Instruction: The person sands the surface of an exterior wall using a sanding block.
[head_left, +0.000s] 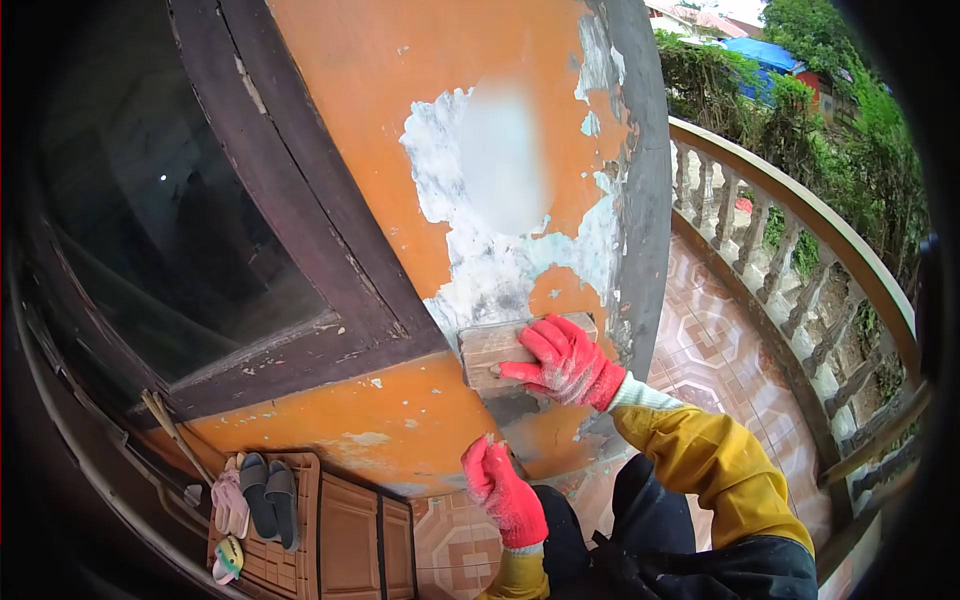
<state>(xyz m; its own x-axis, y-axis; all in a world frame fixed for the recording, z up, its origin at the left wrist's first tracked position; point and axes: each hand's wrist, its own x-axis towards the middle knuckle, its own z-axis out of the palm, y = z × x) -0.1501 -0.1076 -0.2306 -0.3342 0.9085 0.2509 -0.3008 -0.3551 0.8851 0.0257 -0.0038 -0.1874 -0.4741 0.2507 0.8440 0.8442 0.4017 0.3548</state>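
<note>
My right hand (570,362), in a dusty red glove, grips a flat wooden block (490,352) and presses it against the wall. The wall (345,25) is orange, with a large patch of peeled white and grey paint (490,265) just above the block. Lower down, close to the wall's base, my left hand (508,500) wears a matching glove with whitish dust on the fingertips. Its fingers are curled together, and whatever they may hold is hidden.
A dark window frame (370,350) adjoins the wall on the left. Below it, slippers (270,495) rest on a brown cabinet (345,535). A curved balustrade (800,210) borders the tiled floor (720,350) on the right, with green bushes beyond.
</note>
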